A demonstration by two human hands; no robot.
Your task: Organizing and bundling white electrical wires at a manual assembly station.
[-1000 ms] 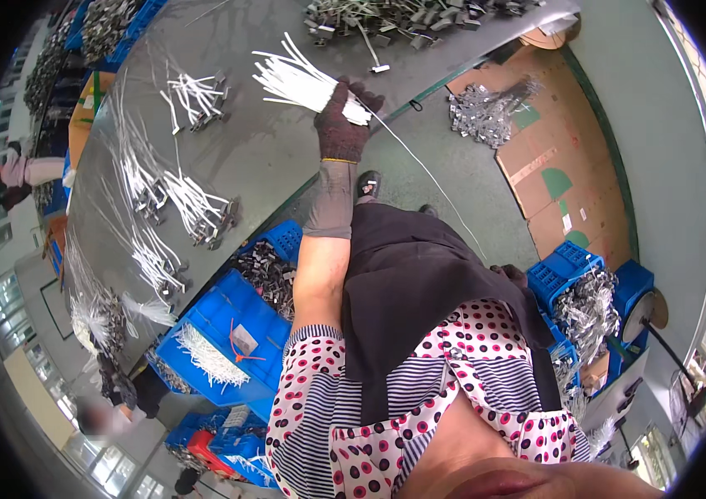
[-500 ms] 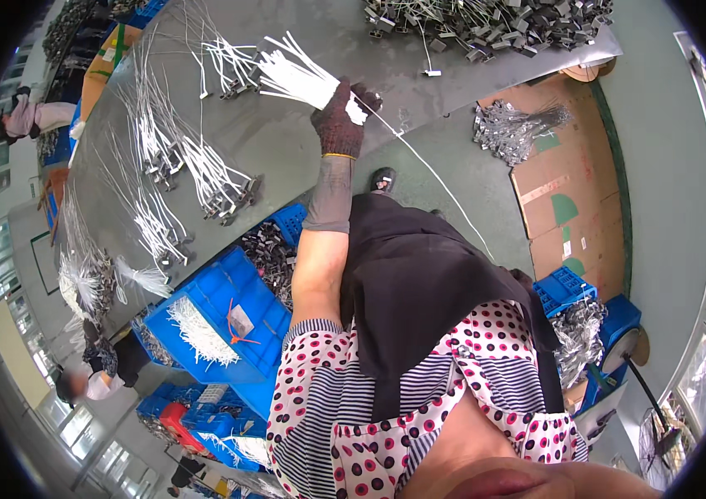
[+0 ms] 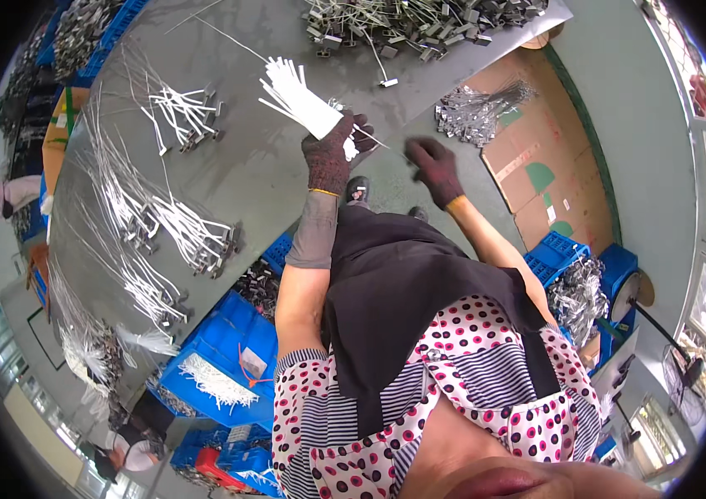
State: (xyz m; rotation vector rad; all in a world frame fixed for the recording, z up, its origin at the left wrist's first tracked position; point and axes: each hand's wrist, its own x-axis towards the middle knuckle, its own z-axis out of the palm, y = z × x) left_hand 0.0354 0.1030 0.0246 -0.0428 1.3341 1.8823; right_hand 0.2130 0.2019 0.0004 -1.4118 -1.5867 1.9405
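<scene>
My left hand (image 3: 332, 158), in a dark knitted glove and grey sleeve guard, is closed around a bundle of thin white tubes (image 3: 299, 98). The tubes fan out up and left over the grey table (image 3: 253, 166). A thin pale wire (image 3: 376, 140) runs from the bundle toward my right hand (image 3: 434, 170). That hand, gloved too, is raised right of the bundle with its fingers bent. Motion blur hides whether it grips the wire. Several groups of white-sleeved wires with dark ends (image 3: 195, 233) lie on the table to the left.
A big pile of wires with dark connectors (image 3: 428, 29) covers the table's far edge. Silvery pieces (image 3: 473, 112) lie on cardboard (image 3: 536, 166) at right. Blue bins (image 3: 220, 341) stand lower left, one with white tubes (image 3: 212, 381). Another person (image 3: 133, 449) is at lower left.
My right hand has come into view beside the bundle. The long wire that trailed down to the right now shows only as a short stretch between the hands. The view has shifted.
</scene>
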